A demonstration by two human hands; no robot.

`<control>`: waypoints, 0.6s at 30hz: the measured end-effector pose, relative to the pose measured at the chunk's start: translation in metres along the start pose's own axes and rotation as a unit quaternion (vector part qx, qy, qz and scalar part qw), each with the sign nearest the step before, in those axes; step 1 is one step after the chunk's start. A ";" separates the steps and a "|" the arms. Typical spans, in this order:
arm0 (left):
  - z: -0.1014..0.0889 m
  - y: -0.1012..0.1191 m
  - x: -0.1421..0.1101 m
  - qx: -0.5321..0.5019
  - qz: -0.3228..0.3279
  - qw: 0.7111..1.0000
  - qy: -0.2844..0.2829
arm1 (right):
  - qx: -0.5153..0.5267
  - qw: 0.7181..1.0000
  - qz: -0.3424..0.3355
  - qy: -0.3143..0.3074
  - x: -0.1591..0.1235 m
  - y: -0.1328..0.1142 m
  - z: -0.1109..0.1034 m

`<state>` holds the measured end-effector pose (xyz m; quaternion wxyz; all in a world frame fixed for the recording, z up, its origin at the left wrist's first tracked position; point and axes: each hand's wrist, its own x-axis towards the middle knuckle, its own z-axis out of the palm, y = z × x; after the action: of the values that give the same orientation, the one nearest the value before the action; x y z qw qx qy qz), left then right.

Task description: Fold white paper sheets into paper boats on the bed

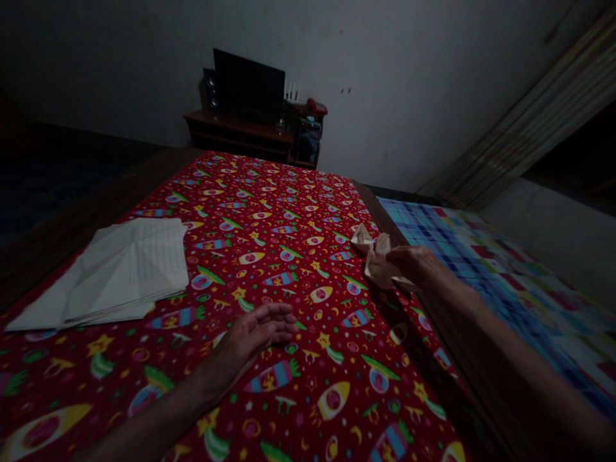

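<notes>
My left hand (255,333) rests on the red patterned cloth (293,301), its fingers loosely extended and nothing in them. Out to the right, my right hand (414,264) reaches to the cloth's right side, fingertips pressed together at a folded paper figure (378,264). The figure has several pointed, raised parts and lies near the cloth edge; my right fingers partly cover it. A stack of creased, printed paper sheets (139,263) lies on the cloth at the left, apart from both hands.
Dark wooden edging (389,221) borders the cloth. Beyond it on the right lies a blue checked and multicoloured cover (447,237). At the back, a wooden stand (235,131) bears a black screen (249,83) and a speaker (210,88). A curtain (520,128) hangs at right.
</notes>
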<state>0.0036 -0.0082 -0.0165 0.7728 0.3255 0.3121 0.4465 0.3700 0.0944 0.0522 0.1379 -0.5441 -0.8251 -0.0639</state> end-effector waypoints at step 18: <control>-0.005 -0.001 0.000 0.063 -0.011 0.997 -0.037 | -0.036 0.992 -0.006 -0.124 -0.004 -0.002 0.013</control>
<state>0.0001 -0.0069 -0.0202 0.7669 0.3860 0.3144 0.4050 0.3677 0.0935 0.0388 0.0142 -0.5477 -0.8362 -0.0261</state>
